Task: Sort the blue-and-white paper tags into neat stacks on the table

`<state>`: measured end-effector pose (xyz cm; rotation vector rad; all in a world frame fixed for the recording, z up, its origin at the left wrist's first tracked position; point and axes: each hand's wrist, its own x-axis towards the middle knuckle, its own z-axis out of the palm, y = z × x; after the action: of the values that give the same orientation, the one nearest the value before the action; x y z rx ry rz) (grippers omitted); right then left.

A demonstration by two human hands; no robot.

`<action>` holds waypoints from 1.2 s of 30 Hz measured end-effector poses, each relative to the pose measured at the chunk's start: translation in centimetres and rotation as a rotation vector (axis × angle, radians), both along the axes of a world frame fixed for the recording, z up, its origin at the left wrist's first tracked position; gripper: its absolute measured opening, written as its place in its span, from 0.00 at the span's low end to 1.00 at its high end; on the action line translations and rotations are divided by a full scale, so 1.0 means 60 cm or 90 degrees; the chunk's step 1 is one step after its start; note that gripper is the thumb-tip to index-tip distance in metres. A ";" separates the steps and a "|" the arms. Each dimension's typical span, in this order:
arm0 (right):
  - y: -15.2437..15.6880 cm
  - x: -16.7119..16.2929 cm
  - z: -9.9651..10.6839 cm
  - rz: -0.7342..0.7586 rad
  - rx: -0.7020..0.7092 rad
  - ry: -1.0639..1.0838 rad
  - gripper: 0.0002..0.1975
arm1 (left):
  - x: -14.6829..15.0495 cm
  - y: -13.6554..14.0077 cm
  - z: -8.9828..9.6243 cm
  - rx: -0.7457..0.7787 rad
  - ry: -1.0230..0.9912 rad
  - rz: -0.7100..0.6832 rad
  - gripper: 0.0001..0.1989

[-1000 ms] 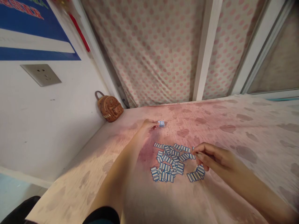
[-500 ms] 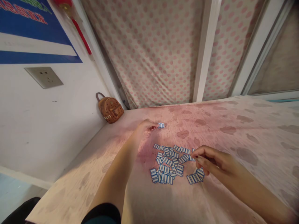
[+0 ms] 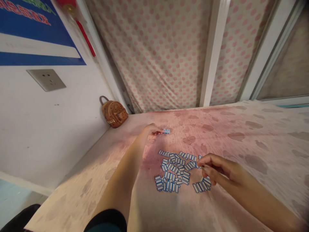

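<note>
My left hand (image 3: 153,129) reaches far forward over the cloth, its fingers closed at the left edge of a small white card with blue stripes (image 3: 167,131). Nearer to me lies a loose, overlapping pile of similar blue-and-white striped cards (image 3: 172,170), turned at various angles. At the pile's right side, my right hand (image 3: 216,167) hovers with thumb and forefinger pinched together; whatever is between the fingertips is too small to make out. Below these fingers a few more striped cards (image 3: 201,185) lie fanned, partly covered by the hand.
A pink cloth with darker leaf-like spots (image 3: 231,135) covers the table. Against the wall at the back left stands a small brown backpack-shaped bag (image 3: 115,112). A dotted curtain (image 3: 164,58) hangs behind the table, and a wall socket (image 3: 47,79) is on the left.
Both hands stay nearly in place. The card at my left hand sits slightly lower, and my right hand has shifted a little downward over the cards.
</note>
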<state>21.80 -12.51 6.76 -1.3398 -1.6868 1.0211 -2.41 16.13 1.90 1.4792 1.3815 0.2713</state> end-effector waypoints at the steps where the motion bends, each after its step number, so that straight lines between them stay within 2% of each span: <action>1: 0.000 0.000 0.001 0.003 -0.003 0.000 0.18 | 0.000 0.003 -0.002 -0.004 0.000 -0.002 0.15; 8: -0.003 -0.001 0.001 0.007 0.000 -0.010 0.18 | 0.001 0.020 -0.014 -0.005 0.032 0.008 0.15; 19: -0.004 0.002 -0.007 0.000 0.003 0.000 0.17 | 0.004 0.014 -0.014 -0.014 0.013 0.017 0.18; 21: -0.004 0.002 -0.006 -0.005 0.004 0.004 0.17 | 0.001 0.012 -0.019 0.023 0.014 0.021 0.18; 24: -0.006 0.002 -0.007 -0.004 0.006 0.006 0.16 | -0.008 0.004 -0.026 0.151 0.038 0.014 0.17; 26: -0.005 0.005 -0.010 -0.013 0.014 0.009 0.16 | -0.018 -0.006 -0.028 0.217 0.047 0.020 0.16; 29: 0.002 0.014 -0.018 -0.045 0.050 0.004 0.15 | -0.036 -0.029 -0.023 0.245 0.030 0.056 0.15; 33: 0.022 0.026 -0.031 -0.097 0.105 0.026 0.14 | -0.065 -0.080 -0.005 0.234 0.026 0.074 0.13; 36: 0.043 0.034 -0.046 -0.146 0.132 0.028 0.12 | -0.081 -0.135 0.005 0.215 0.001 0.048 0.14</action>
<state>23.83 -9.96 3.98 -1.3276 -1.5197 0.7188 -7.28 8.04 2.20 1.7015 1.4445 0.5750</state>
